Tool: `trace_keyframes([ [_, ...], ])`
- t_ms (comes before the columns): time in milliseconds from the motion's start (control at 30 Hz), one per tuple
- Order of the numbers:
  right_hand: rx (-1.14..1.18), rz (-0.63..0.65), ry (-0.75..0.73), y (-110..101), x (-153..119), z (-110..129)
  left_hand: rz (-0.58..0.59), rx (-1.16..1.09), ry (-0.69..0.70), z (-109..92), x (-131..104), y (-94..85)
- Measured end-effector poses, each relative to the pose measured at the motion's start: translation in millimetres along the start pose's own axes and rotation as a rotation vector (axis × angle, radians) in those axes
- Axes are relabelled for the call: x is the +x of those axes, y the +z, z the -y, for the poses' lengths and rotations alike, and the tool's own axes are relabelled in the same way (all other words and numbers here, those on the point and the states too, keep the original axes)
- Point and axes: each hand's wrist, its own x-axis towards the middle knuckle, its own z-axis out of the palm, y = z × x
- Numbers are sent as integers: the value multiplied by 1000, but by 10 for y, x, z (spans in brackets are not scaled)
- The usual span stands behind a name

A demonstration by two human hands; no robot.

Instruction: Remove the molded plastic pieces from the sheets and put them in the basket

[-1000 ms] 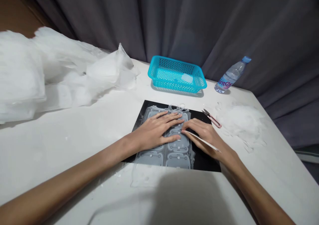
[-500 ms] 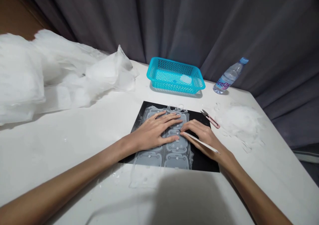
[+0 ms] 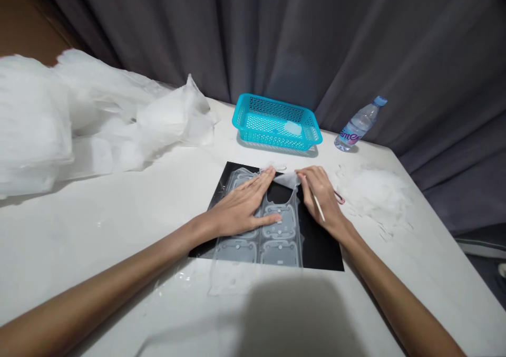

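A translucent moulded sheet (image 3: 280,252) with rounded panels lies on a black mat (image 3: 322,251). Across its upper left part my left hand (image 3: 241,204) is pressed flat, fingers stretched out and thumb apart. At the sheet's upper right, my right hand (image 3: 322,193) pinches the edge of a translucent panel (image 3: 288,179), which is lifted and tilted. A dark opening shows below that panel. The same hand also holds a thin white stick (image 3: 318,208), pointing down toward the wrist. Whether the lifted panel is still joined to the sheet, I cannot tell.
A blue basket (image 3: 276,142) with a translucent piece (image 3: 293,128) inside stands behind the mat. To the right are a water bottle (image 3: 359,126), pink-handled snips (image 3: 339,198) partly hidden, and a pile of translucent scraps (image 3: 375,193). White plastic bags (image 3: 103,119) fill the back left.
My right hand has moved up and away, lifting a panel from the sheet and leaving a dark opening. The stick has swung to a steeper angle. My left hand's fingers have drawn together.
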Motion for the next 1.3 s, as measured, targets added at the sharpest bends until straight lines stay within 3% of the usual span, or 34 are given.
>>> trace_keyframes([
  [67,26,-116,138,-14,109,-138,-4,-22,2,3,-11,-15],
  [167,90,-181,271,-110,179,-237,-45,-89,37,-13,-44,-50],
  [333,262,-131,233,-289,114,95,-259,-262,67,-49,-95,-104],
  [400,410,21,190,-330,81,313,-294,-408,-14,-41,-84,-125],
  [500,648,386,136,-378,46,520,-240,-657,-143,-9,-38,-158],
  [567,699,466,139,-394,34,519,-179,-702,-158,11,-9,-179],
  [700,496,174,175,-313,4,291,-167,-690,-133,40,8,-187],
  [767,338,76,123,-209,-31,186,-169,-716,-118,54,4,-170],
  [933,239,133,-31,15,-114,173,-159,-693,-116,52,-10,-132],
  [1100,344,206,121,41,-59,338,-176,-675,-100,5,-41,-131],
  [1300,518,284,305,53,31,407,-210,-441,4,-54,-68,-138],
])
